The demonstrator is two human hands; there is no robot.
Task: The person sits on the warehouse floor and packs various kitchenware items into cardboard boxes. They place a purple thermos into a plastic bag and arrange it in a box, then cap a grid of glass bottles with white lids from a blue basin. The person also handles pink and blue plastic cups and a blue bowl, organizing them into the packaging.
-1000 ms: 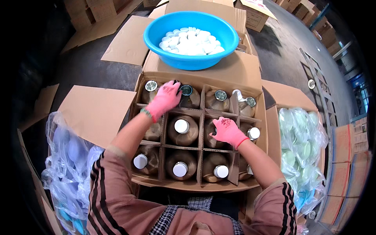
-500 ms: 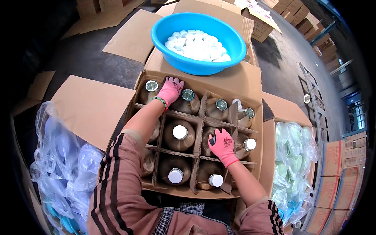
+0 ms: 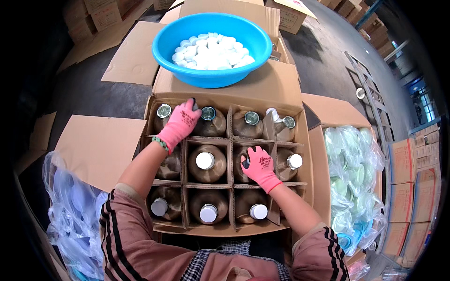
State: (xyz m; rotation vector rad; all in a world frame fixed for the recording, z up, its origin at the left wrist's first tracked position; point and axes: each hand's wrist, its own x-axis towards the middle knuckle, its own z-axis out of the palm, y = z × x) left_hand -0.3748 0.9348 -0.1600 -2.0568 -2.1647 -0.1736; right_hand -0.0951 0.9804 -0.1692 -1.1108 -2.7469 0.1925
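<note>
A cardboard box (image 3: 309, 187) with a grid divider holds several brown jugs. The jugs in the near and middle rows wear white caps (image 3: 205, 160); those in the far row show open silver mouths (image 3: 251, 118). My left hand (image 3: 180, 123), in a pink glove, lies over the divider between the two far-left jugs, fingers curled, by an uncapped mouth (image 3: 164, 111). My right hand (image 3: 258, 165), also gloved in pink, presses down on top of a jug in the middle row. Whether either hand hides a cap I cannot tell.
A blue basin (image 3: 212, 70) full of white caps (image 3: 213, 49) stands on the far flap of the box. Clear plastic bags (image 3: 354, 178) of lids fill a box to the right, more bags (image 3: 70, 210) lie at the left. Stacked cartons (image 3: 408, 178) line the right edge.
My left hand has slid slightly left, off the second far jug, which now shows an open mouth. My right hand stays on the middle-row jug. The view has tilted toward the basin.
</note>
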